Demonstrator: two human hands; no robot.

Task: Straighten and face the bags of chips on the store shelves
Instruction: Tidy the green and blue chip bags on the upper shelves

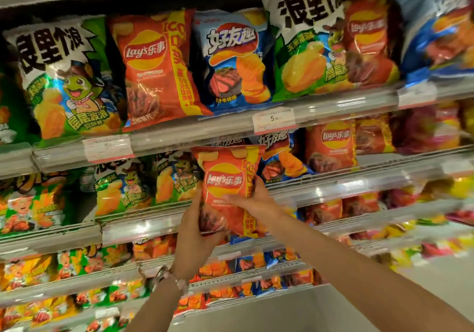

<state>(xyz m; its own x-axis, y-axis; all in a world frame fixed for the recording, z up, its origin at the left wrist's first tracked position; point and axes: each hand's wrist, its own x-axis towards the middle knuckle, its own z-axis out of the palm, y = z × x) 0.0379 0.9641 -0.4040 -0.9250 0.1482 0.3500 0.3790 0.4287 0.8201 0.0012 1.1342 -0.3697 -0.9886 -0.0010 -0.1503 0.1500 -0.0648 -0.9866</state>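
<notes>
A red Lay's chip bag (pixel 227 178) is held upright in front of the second shelf, its front facing me. My left hand (pixel 196 239) grips its lower left side from below. My right hand (pixel 252 198) holds its right edge, with the thumb laid across the front. On the shelf above stand a green-and-white bag (pixel 65 80), a tilted red Lay's bag (pixel 154 67), a blue bag (pixel 233 60) and more bags to the right, some overlapping.
Clear shelf rails with price tags (pixel 274 120) run along each shelf edge. Green bags (pixel 128 185) sit left of the held bag, a blue bag (pixel 282 157) and a red Lay's bag (pixel 331 144) to its right. Lower shelves (pixel 230 278) carry several small bags.
</notes>
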